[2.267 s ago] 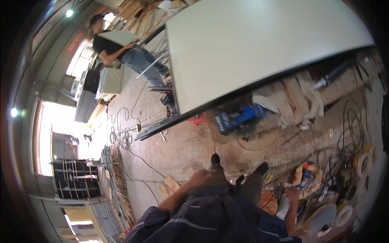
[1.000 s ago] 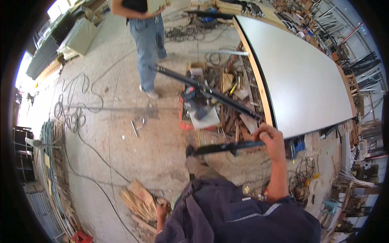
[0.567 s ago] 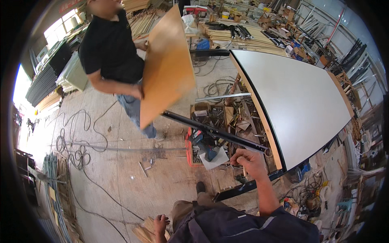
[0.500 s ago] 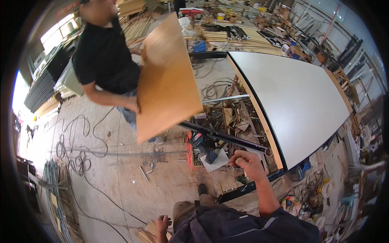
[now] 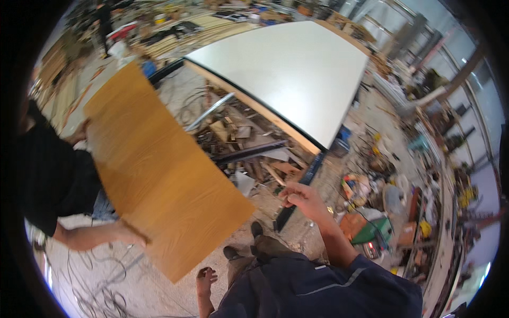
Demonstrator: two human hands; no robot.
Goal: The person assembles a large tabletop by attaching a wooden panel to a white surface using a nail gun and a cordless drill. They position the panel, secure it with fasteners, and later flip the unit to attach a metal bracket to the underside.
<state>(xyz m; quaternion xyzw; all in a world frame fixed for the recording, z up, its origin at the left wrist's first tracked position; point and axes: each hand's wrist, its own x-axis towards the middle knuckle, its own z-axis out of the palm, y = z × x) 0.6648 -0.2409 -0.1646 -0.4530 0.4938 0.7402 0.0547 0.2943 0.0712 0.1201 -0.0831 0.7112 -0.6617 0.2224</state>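
My right hand (image 5: 305, 201) is raised beside the near end of a black metal frame (image 5: 301, 186), its fingers curled into a pinch. Whatever they hold, if anything, is too small to make out. A pale wooden strip (image 5: 272, 173) shows just beyond those fingertips; whether it touches them is unclear. My left hand (image 5: 206, 281) hangs low near my leg, fingers loosely bent and apart, with nothing visible in it. Just above it is the lower corner of a wood-grain panel (image 5: 164, 175), which a co-worker in a black shirt (image 5: 58, 169) grips by the edge with both hands.
A large white panel (image 5: 289, 74) lies on the far part of the frame, with a wooden batten (image 5: 254, 106) along its edge. Offcuts and scraps (image 5: 233, 127) lie below the frame's opening. Cables (image 5: 95, 281) trail over the floor at left; tools and clutter (image 5: 371, 196) stand right.
My view has swung to the right, so the frame and white panel appear further left. The co-worker has brought the wood-grain panel nearer to me and lower. My hands keep much the same pose.
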